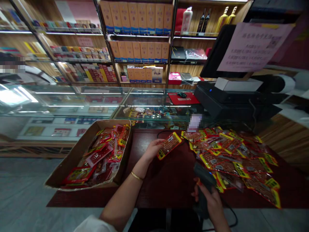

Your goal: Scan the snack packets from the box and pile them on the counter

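Note:
My left hand (154,150) grips one end of a snack packet (170,145), red and yellow with brown strips showing through clear film. A barcode label faces up on it. In my right hand (209,197) is a dark barcode scanner (204,177), its head tilted up and to the left, with my fingers wrapped round the handle. To the left stands an open cardboard box (63,162) with many mixed red packets (100,154) inside. On the right lies a spread pile of similar snack packets (227,149), close beside the scanner head.
All this sits on a dark red-brown tabletop (166,180). Behind it runs a glass display counter (96,96), with a red mouse pad (183,99) on top. A monitor (217,51) with a taped paper notice stands at the right. The scanner's cable (233,214) hangs near my right wrist.

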The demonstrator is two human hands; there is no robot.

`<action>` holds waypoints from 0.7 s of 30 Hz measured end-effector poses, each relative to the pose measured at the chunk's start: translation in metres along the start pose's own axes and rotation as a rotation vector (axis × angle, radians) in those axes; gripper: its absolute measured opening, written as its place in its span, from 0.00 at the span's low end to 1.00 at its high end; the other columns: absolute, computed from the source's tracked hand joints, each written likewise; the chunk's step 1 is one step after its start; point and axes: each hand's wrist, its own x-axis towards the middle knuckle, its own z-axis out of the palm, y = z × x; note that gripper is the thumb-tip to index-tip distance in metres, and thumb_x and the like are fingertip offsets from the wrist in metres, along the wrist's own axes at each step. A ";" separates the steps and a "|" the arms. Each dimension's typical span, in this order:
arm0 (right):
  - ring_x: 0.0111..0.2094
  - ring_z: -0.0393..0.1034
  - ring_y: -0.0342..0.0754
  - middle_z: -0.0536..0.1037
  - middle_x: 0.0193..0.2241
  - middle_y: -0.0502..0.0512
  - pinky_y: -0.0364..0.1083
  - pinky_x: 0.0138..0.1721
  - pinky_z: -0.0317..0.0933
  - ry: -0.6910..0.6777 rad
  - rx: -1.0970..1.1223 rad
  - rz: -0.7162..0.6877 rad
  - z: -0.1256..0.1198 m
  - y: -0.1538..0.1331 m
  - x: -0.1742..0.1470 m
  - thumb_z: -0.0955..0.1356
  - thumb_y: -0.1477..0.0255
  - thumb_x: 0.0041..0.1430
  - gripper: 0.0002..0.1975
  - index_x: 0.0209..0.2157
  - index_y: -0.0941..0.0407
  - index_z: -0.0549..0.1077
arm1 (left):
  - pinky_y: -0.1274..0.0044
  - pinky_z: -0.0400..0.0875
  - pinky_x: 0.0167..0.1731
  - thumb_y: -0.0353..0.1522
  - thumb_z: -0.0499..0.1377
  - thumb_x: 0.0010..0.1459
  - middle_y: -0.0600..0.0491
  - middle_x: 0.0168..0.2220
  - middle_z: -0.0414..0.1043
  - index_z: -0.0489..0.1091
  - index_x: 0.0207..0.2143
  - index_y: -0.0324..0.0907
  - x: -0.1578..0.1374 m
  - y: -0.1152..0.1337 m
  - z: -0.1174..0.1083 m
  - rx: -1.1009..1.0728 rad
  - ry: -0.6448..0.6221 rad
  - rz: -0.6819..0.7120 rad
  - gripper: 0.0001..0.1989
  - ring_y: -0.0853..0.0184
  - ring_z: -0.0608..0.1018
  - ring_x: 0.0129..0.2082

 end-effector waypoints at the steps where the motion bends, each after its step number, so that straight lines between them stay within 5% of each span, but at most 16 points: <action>1: 0.17 0.71 0.45 0.76 0.18 0.46 0.42 0.20 0.65 0.001 -0.007 0.003 0.001 -0.001 -0.001 0.78 0.50 0.48 0.27 0.39 0.58 0.78 | 0.76 0.76 0.40 0.27 0.60 0.52 0.48 0.41 0.83 0.78 0.47 0.37 0.003 -0.007 -0.001 0.060 0.006 0.019 0.18 0.66 0.82 0.35; 5: 0.16 0.69 0.46 0.76 0.18 0.47 0.44 0.20 0.65 0.024 -0.149 0.007 0.005 -0.007 -0.002 0.77 0.46 0.46 0.31 0.39 0.58 0.81 | 0.78 0.75 0.38 0.25 0.61 0.50 0.50 0.39 0.83 0.80 0.45 0.38 0.002 -0.024 -0.010 0.300 0.019 0.108 0.18 0.65 0.82 0.36; 10: 0.20 0.74 0.53 0.79 0.17 0.54 0.47 0.24 0.66 0.027 -0.609 -0.131 0.010 -0.020 -0.009 0.73 0.42 0.48 0.28 0.26 0.55 0.79 | 0.78 0.74 0.39 0.26 0.58 0.53 0.52 0.40 0.84 0.81 0.46 0.43 -0.006 -0.019 -0.015 0.599 -0.005 0.296 0.20 0.64 0.82 0.38; 21: 0.22 0.79 0.57 0.83 0.21 0.55 0.50 0.30 0.68 0.045 -0.825 -0.217 0.014 -0.032 -0.008 0.70 0.46 0.57 0.23 0.33 0.52 0.79 | 0.78 0.73 0.40 0.27 0.59 0.54 0.49 0.41 0.84 0.82 0.45 0.42 -0.009 -0.021 -0.012 0.637 -0.041 0.346 0.18 0.62 0.83 0.39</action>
